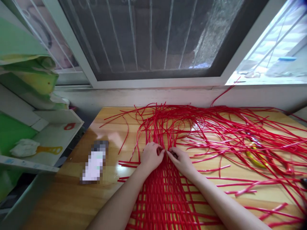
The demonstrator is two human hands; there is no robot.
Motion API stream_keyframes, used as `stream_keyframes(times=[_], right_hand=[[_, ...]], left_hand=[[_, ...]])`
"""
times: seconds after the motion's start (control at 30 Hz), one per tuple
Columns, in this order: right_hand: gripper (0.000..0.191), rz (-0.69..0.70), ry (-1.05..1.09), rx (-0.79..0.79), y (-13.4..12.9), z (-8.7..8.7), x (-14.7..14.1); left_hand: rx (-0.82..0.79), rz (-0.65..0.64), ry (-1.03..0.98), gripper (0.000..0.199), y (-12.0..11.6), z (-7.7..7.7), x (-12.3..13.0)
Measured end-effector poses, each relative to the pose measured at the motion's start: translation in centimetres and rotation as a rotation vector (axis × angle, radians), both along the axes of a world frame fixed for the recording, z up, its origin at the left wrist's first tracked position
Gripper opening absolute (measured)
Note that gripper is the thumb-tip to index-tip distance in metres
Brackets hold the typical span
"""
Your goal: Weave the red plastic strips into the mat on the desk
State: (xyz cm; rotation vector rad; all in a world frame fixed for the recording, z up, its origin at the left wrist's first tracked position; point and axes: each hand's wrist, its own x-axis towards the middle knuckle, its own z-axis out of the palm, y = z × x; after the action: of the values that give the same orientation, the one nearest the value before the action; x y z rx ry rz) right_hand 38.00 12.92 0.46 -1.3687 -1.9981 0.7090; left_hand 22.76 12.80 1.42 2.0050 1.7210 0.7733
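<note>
A panel of woven red plastic strips [165, 198] lies flat on the wooden table, running from the near edge toward the window. At its far end my left hand [152, 156] pinches a red strip between thumb and forefinger. Close beside it, my right hand [179, 159] has its thumb and fingertips pressed together at the same spot. The fingertips of both hands almost meet over the weave. Unwoven strip ends [153, 129] fan out beyond my hands, and crosswise ends stick out on both sides.
A pixelated phone-like object [94, 163] lies on the table [64, 195] at the left. Yellow-handled pliers [256, 156] sit partly under loose red strips [216, 121] on the right. A barred window [155, 41] rises behind. Open shelving [55, 137] stands at the far left.
</note>
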Motion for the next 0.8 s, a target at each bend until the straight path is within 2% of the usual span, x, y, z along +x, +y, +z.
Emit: stream_keyframes(times=[0.13, 0.27, 0.43, 0.6, 0.67, 0.8], right_hand=[[0.023, 0.003, -0.008, 0.000, 0.1, 0.0, -0.1], [0.024, -0.008, -0.014, -0.004, 0.2, 0.1, -0.2], [0.018, -0.012, -0.152, 0.000, 0.5, 0.1, -0.4], [0.010, -0.020, -0.332, -0.051, 0.7, 0.4, -0.8], [0.010, -0.011, -0.348, -0.052, 0.6, 0.4, -0.8], [0.011, 0.080, -0.250, -0.011, 0.4, 0.3, -0.3]], left_hand=[[-0.024, 0.005, -0.045, 0.013, 0.4, 0.2, 0.3], [-0.079, -0.018, -0.222, 0.010, 0.8, -0.3, -0.2], [-0.106, -0.232, -0.453, 0.012, 0.4, -0.3, -1.4], [0.036, -0.347, -0.400, 0.010, -0.3, 0.6, -1.3], [0.068, -0.321, -0.360, 0.010, -0.4, 0.5, -1.1], [0.030, -0.141, -0.357, 0.021, 0.1, -0.3, -1.1]])
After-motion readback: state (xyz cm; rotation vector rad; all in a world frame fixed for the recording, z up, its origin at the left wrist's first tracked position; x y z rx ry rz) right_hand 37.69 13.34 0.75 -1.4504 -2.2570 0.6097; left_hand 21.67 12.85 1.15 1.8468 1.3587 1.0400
